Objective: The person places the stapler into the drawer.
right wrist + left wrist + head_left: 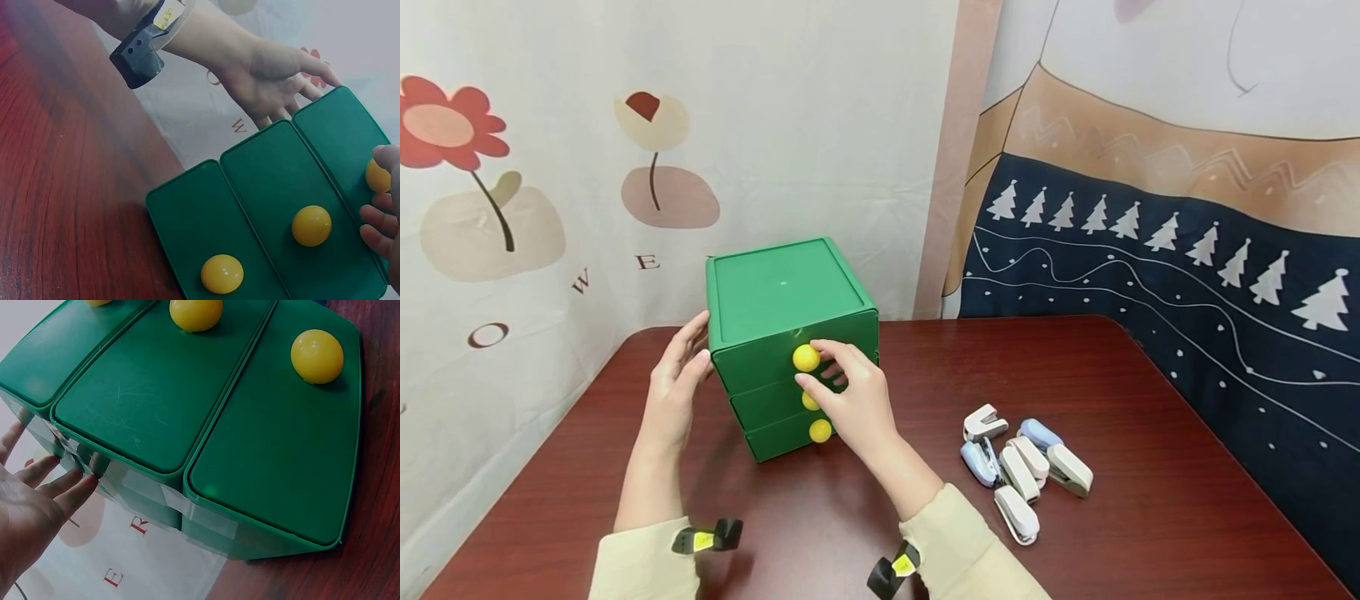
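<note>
Standing on the table [1165, 533], the green drawer unit [784, 287] has our left hand [674, 387] against its side, grip wide with fingers outstretched; our right hand [859, 396], grip narrowed, holds the top yellow knob [806, 358] between thumb and fingers.

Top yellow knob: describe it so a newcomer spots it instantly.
On the reddish-brown table stands a green three-drawer box. Its uppermost drawer carries the top knob, a round yellow ball. It is the highest, above the matching middle knob and bottom knob.

1 green cabinet [786, 287], 3 drawers [144, 400], 3 yellow knobs [821, 431], 7 staplers [1018, 472]
</note>
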Available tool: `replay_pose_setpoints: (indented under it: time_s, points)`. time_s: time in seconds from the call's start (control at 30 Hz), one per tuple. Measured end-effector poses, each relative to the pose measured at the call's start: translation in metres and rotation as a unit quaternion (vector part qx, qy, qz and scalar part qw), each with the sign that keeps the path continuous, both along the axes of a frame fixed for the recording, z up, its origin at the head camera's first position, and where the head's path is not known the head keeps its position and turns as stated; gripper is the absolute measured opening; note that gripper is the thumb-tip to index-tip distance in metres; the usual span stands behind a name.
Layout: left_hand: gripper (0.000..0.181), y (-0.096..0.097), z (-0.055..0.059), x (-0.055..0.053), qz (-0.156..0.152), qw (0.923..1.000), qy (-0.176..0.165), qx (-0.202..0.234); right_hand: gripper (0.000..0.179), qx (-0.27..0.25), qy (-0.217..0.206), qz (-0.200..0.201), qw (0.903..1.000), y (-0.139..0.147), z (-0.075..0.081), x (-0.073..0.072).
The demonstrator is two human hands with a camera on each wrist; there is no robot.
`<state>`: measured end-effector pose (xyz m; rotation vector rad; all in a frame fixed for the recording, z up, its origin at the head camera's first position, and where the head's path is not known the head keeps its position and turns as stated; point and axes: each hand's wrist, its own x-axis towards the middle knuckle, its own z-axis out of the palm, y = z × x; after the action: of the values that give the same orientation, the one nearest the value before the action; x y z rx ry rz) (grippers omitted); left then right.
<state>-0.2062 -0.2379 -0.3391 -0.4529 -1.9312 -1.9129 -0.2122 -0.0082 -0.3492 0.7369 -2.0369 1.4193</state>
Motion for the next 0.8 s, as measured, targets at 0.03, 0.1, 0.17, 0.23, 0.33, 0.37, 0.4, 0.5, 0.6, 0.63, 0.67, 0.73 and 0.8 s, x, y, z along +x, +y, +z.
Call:
replay_pose_setpoints:
  time_s: [0.03,0.1,0.17,0.23,0.33,0.37,0.4,0.5,0.6,0.63,0.67,0.73,0.8]
  points:
    - [0.047,0.000,0.000,0.000,0.000,1.0000,0.000,0.001,0.036,-0.004,-0.003,0.001,1.0000,-0.001,0.000,-0.001]
    - [0.048,-0.001,0.000,0.000,-0.001,1.0000,0.001,0.002,0.034,-0.011,-0.008,0.001,0.9999,-0.003,-0.002,-0.002]
    - [0.048,-0.001,0.000,0.000,-0.005,1.0000,0.001,0.003,0.032,-0.019,-0.010,0.002,0.9998,-0.004,-0.002,-0.003]
    - [0.048,0.000,0.000,0.000,-0.007,1.0000,0.001,0.005,0.031,-0.026,-0.011,0.003,0.9996,-0.005,-0.002,-0.004]
    - [0.047,-0.001,-0.001,0.000,-0.007,0.9999,0.003,0.011,0.030,-0.031,-0.010,0.006,0.9995,-0.004,-0.003,-0.004]
    - [0.047,-0.001,-0.001,-0.001,-0.007,0.9999,0.004,0.012,0.030,-0.031,-0.007,0.007,0.9995,-0.004,-0.003,-0.004]
    - [0.047,0.000,-0.001,-0.001,-0.007,0.9999,0.006,0.012,0.029,-0.031,-0.004,0.008,0.9995,-0.004,-0.003,-0.003]
    - [0.047,0.000,-0.002,-0.001,-0.010,0.9998,0.010,0.015,0.030,-0.034,0.007,0.011,0.9993,-0.002,-0.004,0.000]
    - [0.047,0.000,-0.002,-0.001,-0.010,0.9998,0.012,0.015,0.030,-0.034,0.024,0.015,0.9990,0.001,-0.004,0.003]
    - [0.047,0.000,-0.002,-0.001,-0.010,0.9998,0.012,0.015,0.031,-0.033,0.028,0.016,0.9989,0.002,-0.005,0.004]
    - [0.047,0.000,-0.001,-0.001,-0.010,0.9998,0.011,0.014,0.031,-0.031,0.032,0.017,0.9988,0.003,-0.005,0.005]
    - [0.047,0.000,-0.001,-0.001,-0.007,0.9999,0.009,0.013,0.030,-0.028,0.039,0.019,0.9987,0.005,-0.006,0.008]
    - [0.047,0.000,-0.001,0.000,-0.007,0.9999,0.006,0.012,0.031,-0.026,0.044,0.022,0.9985,0.007,-0.006,0.012]
